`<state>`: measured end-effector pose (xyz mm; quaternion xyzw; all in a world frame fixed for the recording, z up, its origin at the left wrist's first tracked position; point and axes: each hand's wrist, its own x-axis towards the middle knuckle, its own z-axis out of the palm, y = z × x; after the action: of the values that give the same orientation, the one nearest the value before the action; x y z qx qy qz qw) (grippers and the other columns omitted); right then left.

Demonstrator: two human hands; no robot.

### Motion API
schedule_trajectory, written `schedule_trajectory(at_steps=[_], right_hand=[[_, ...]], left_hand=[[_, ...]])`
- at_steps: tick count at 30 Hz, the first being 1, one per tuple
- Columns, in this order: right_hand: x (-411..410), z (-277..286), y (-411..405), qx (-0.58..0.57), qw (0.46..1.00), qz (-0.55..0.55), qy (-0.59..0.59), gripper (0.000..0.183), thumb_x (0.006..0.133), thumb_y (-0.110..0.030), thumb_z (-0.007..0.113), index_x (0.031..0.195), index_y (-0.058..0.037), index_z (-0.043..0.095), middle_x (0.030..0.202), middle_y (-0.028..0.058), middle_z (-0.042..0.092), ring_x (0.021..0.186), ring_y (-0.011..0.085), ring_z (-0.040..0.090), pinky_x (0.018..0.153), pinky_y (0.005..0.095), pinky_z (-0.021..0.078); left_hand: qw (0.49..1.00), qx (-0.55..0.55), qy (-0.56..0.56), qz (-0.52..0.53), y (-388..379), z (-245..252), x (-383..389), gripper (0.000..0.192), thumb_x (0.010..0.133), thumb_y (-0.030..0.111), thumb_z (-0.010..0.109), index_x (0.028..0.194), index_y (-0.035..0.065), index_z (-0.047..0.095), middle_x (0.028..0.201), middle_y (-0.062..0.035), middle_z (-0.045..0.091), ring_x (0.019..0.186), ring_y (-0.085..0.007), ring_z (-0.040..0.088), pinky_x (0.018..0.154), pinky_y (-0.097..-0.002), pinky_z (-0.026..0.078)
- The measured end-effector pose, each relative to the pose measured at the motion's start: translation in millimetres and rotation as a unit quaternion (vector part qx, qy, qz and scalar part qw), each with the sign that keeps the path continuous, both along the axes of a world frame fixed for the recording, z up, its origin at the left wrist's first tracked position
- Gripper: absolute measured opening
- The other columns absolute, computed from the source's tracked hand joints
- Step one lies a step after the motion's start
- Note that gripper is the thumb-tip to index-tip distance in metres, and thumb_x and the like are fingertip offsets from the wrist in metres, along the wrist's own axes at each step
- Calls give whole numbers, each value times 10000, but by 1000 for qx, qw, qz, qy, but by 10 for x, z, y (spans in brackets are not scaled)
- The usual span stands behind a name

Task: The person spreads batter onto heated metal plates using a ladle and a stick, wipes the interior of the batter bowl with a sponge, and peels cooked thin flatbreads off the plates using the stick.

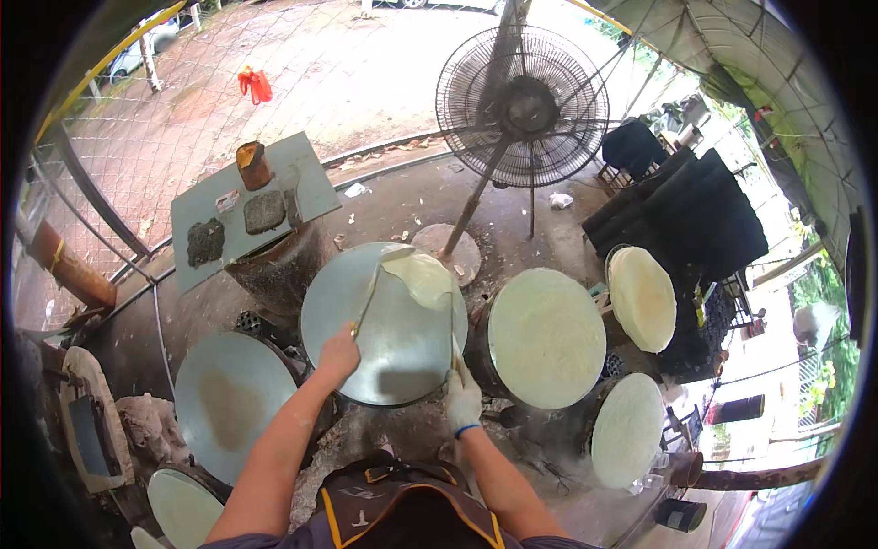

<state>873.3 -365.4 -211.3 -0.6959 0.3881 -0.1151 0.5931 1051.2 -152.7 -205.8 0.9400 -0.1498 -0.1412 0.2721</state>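
Note:
Before me is a round metal griddle [330, 305], with a patch of pale batter [422, 278] near its far edge. My left hand [339, 355], bare, is closed around the handle of a long spreading tool [371, 296]. That tool's flat end rests by the left side of the batter. A white glove covers my right hand [464, 402], which grips a second long, thin tool [453, 329] reaching to the batter's right edge. The exact shape of that tool's far end is hard to make out.
Right of me are griddles covered with pale sheets [547, 337] [627, 431] and a stack of round flatbreads [643, 299]. A bare griddle [233, 405] stands left. Beyond are a pedestal fan [525, 106], a board [309, 161] with a brown container [254, 167], and a wire fence [185, 123].

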Motion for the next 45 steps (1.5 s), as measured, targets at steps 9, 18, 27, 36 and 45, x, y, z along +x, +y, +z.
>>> schedule_trajectory(at_steps=[9, 18, 27, 36, 45], right_hand=[[382, 40, 117, 167, 986, 9, -24, 403, 930, -265, 543, 1317, -151, 564, 831, 47, 633, 567, 103, 525, 470, 256, 402], [713, 234, 166, 313, 941, 98, 80, 420, 946, -253, 536, 1344, -120, 520, 765, 16, 586, 534, 81, 504, 410, 248, 377], [953, 381, 306, 212, 963, 151, 69, 434, 936, -257, 559, 1318, -54, 524, 720, 44, 576, 418, 63, 417, 369, 230, 336], [1070, 258, 368, 119, 971, 197, 59, 433, 936, -216, 556, 1344, -78, 505, 720, 3, 571, 482, 50, 450, 402, 213, 345], [1075, -2, -226, -71, 958, 277, 35, 399, 900, -230, 583, 1260, -56, 579, 719, 4, 580, 471, 57, 448, 400, 207, 330]], left_hand=[[994, 60, -91, -12, 546, 155, 135, 267, 835, 117, 538, 1095, 62, 511, 829, -230, 627, 749, -430, 633, 675, -511, 490], [974, 79, -214, -15, 1248, 83, 42, 576, 767, 76, 597, 1325, 199, 523, 891, -162, 480, 722, -364, 574, 622, -461, 478], [982, 75, -173, -12, 1604, 320, -294, 589, 740, 24, 596, 1299, 205, 553, 881, -160, 474, 747, -357, 552, 641, -443, 464], [974, -117, -179, 69, 1776, 401, -708, 443, 754, 32, 602, 1196, 26, 586, 882, -171, 577, 806, -343, 584, 707, -405, 476], [933, -302, 16, 194, 1572, -111, -910, 232, 874, 83, 560, 1088, -1, 530, 628, -29, 485, 488, -118, 487, 462, -274, 411]])
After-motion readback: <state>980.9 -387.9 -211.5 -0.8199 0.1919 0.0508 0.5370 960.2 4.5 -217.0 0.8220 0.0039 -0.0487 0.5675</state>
